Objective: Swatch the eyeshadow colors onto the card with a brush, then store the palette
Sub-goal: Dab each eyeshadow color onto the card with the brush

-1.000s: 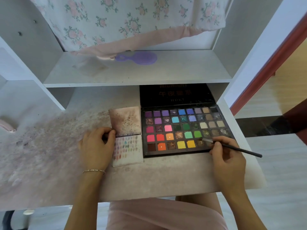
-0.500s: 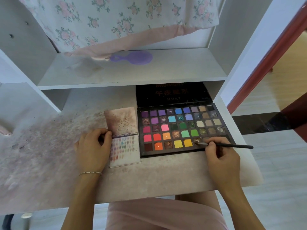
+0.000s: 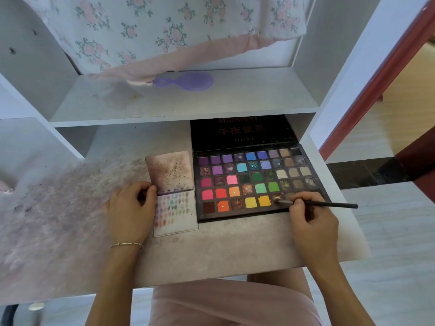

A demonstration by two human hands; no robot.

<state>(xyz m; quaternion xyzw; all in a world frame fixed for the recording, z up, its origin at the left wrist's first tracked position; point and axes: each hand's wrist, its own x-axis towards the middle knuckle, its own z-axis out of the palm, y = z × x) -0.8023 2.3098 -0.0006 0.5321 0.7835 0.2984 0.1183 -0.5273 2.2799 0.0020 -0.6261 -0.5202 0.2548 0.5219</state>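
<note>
Brush [image 3: 327,204] | lies left-right | tip left, on palette [image 3: 259,215]

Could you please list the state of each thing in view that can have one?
Palette: open, lid propped back.
Card: flat on the desk, partly swatched.
Brush: tip in a bottom-row glitter pan.
Left hand: holds the card's edge.
Right hand: grips the brush.
Hairbrush: lying on the shelf.

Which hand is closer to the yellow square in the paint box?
The right hand: it grips the brush just right of the yellow pan. The left hand is farther, holding the card.
</note>
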